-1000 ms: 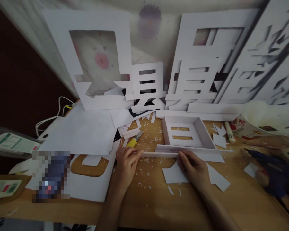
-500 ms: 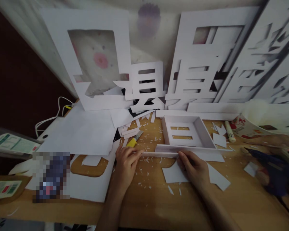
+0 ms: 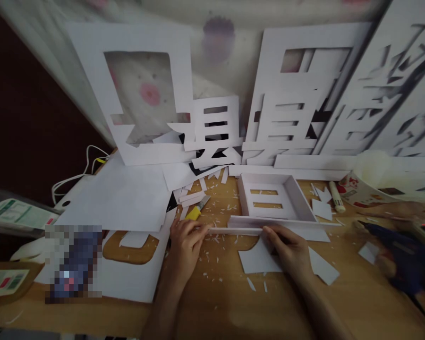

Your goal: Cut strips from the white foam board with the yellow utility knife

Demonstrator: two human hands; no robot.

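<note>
A narrow white foam-board strip (image 3: 235,231) stretches between my two hands, just above the table. My left hand (image 3: 187,243) pinches its left end, and my right hand (image 3: 286,248) pinches its right end. Right behind the strip stands a white foam-board frame (image 3: 299,193) with raised walls and slots in its base. Another strip of board (image 3: 279,222) runs along the near side of that frame. A white cut-out piece (image 3: 258,259) lies under my right hand, which partly covers it. Close to my left fingers rests a yellow utility knife (image 3: 194,212).
Cut-out white boards (image 3: 147,151) lean against the back curtain. White sheets (image 3: 127,198) cover the left. At the right, another person's hand is near a dark blue glue gun (image 3: 393,245); a glue stick (image 3: 336,196) and paper tub (image 3: 361,191) stand behind. Scraps litter the wooden table (image 3: 230,302).
The whole view has shifted slightly downward in the picture. My hands keep the same pinch on the strip, which has barely moved against the frame.
</note>
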